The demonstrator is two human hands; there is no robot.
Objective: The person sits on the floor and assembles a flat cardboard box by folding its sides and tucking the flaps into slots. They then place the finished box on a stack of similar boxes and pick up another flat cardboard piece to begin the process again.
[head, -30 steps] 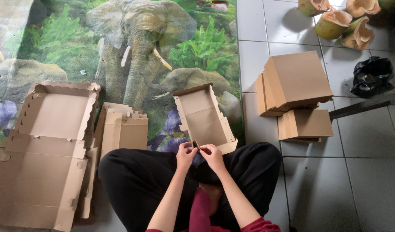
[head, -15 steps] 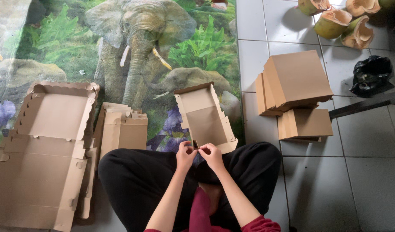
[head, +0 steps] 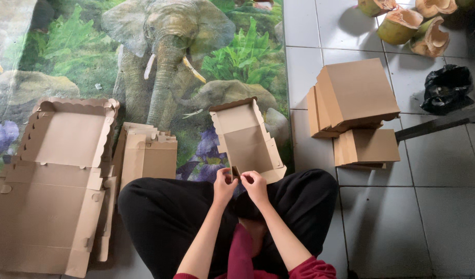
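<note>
Left hand [head: 224, 185] and right hand [head: 254, 185] both pinch the near flap of the half-folded cardboard box [head: 246, 138] on the elephant-print mat [head: 144, 62].

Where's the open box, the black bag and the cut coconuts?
open box [head: 246, 140], head view, on its inside floor.
black bag [head: 446, 89], head view, on its crumpled middle.
cut coconuts [head: 400, 25], head view, on one husk's cut top.

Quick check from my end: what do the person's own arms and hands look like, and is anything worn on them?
Both hands, the left hand and the right hand, are bare: no gloves, and I can see no rings or watch. The forearms are uncovered too. Dark red sleeves show only near the bottom edge, at about elbow level. No markings are visible.
</note>
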